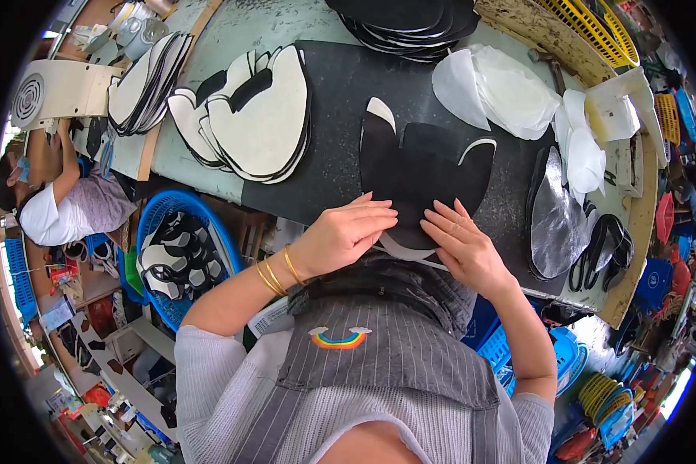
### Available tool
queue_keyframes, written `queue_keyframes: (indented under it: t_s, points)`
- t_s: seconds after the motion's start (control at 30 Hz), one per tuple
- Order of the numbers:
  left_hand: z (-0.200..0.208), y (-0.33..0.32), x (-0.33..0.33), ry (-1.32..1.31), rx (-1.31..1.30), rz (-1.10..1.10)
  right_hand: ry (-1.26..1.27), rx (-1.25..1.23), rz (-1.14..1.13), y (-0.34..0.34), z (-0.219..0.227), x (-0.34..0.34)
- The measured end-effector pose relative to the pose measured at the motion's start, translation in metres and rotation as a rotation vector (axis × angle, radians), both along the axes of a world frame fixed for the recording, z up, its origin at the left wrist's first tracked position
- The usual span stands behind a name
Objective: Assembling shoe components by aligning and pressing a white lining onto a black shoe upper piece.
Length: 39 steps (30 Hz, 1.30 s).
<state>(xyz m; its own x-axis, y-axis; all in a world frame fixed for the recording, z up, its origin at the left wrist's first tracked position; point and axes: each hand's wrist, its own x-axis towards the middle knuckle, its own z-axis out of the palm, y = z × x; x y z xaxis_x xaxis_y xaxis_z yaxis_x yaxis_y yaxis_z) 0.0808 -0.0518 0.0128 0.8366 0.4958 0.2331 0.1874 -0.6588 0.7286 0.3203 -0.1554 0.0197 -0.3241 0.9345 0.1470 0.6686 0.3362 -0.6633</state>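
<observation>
Black shoe-upper piece (425,174) lies directly ahead of both hands, spreading away across the table. Left hand (340,236) and right hand (460,243) press flat on its near edge, fingers extended, nothing gripped.

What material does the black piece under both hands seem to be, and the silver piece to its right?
The black piece looks like thin matte fabric or synthetic leather: it lies flat, shows no gloss, and has a pale edge lining. Which of the two is unclear. Left hand and right hand press its near edge. The silver piece seems a metallic-coated sheet, since it shines grey and shows wrinkles.
</observation>
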Motion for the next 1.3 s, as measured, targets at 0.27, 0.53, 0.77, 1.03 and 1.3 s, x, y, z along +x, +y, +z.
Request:
queue_keyframes:
  t_s: [0.27,0.53,0.77,1.03,1.3]
  points:
    - [-0.007,0.001,-0.009,0.005,0.13,-0.154,-0.2,0.089,0.134,-0.001,-0.004,-0.001]
    - [-0.013,0.002,-0.011,-0.021,0.136,-0.217,-0.189,0.034,0.218,0.004,0.007,0.01]
    - [-0.017,-0.005,-0.008,-0.08,-0.046,-0.056,-0.145,0.077,0.194,0.022,0.004,-0.02]
    - [-0.007,0.013,-0.012,-0.058,-0.091,-0.234,-0.469,0.048,0.265,0.021,-0.002,-0.021]
    - [-0.011,0.061,0.027,-0.079,-0.116,0.518,-0.373,0.073,0.24,0.015,0.005,-0.027]
